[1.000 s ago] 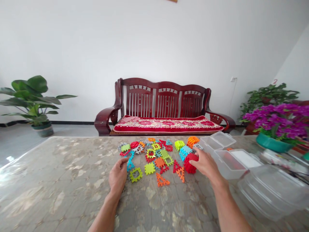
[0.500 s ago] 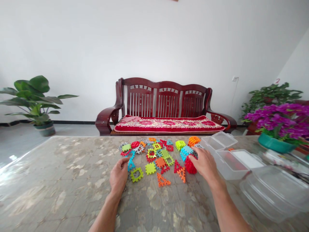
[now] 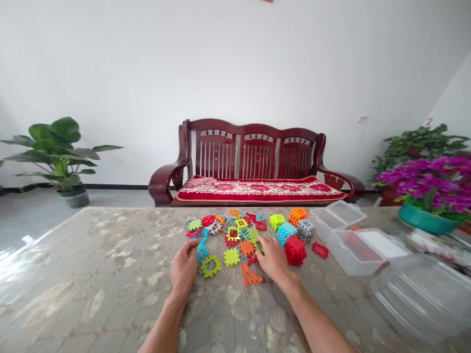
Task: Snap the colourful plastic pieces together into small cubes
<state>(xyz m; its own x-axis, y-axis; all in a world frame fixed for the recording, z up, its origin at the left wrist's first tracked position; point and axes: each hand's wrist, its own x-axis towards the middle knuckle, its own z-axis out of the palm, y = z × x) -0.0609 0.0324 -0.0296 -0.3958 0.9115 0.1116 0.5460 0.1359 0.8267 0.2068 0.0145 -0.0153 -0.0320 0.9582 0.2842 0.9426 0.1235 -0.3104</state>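
Note:
On the left of the loose pile, my left hand (image 3: 183, 267) has its fingers curled in to the thumb. Whatever they may hold is hidden; a blue triangular piece (image 3: 202, 247) lies just beside them. My right hand (image 3: 273, 261) reaches over the right side of the pile, thumb and fingers apart, fingertips at a green notched square (image 3: 253, 235). Around the hands lie a solid lime square (image 3: 231, 257), a lime piece with a round hole (image 3: 211, 266), an orange square (image 3: 247, 247) and an orange triangle (image 3: 251, 275).
Stacks of notched pieces stand to the right: red (image 3: 295, 250), blue (image 3: 286, 233), grey (image 3: 306, 230), lime (image 3: 276, 221) and orange (image 3: 298, 214). A red piece (image 3: 320, 250) lies beside a clear plastic box (image 3: 353, 262). Clear lids (image 3: 423, 296) and a flower bowl (image 3: 427, 219) stand farther right.
My right hand has moved left from the stacks to the pile. A single red piece now shows right of the red stack. My left hand has stayed nearly in place.

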